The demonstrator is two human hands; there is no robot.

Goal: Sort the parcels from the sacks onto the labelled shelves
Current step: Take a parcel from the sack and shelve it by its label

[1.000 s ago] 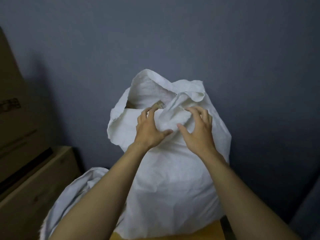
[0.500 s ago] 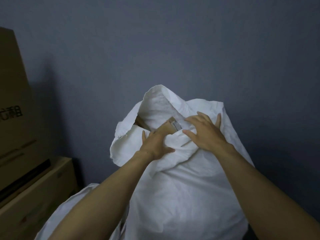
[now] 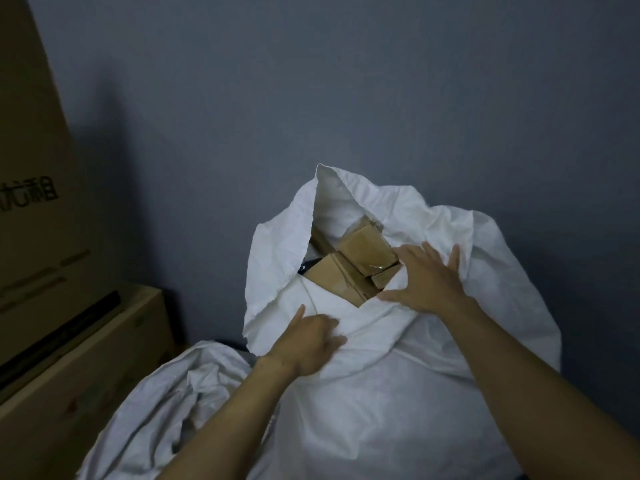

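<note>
cardboard boxes (image 3: 34, 168): stacked at far left.
slack sack (image 3: 166, 403): crumpled low beside the boxes.
full sack (image 3: 381, 410): upright, mouth gaping.
left hand (image 3: 308, 341): fingers curled, gripping the front rim's cloth.
parcels (image 3: 363, 252): brown cartons inside the sack's mouth.
right hand (image 3: 427, 282): fingers spread apart, pressing flat on the right rim.

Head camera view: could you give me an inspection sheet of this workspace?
Surface: none visible in this view.
Job's things: white sack upright, mouth open; brown parcels inside; crumpled sack at lower left; shelves not seen.
Clutter: stacked cardboard boxes at left.
Grips: left hand clutches the white sack's front edge; right hand flat on its rim, fingers spread.
Cables: nothing seen.
Surroundings: grey-blue wall.
</note>
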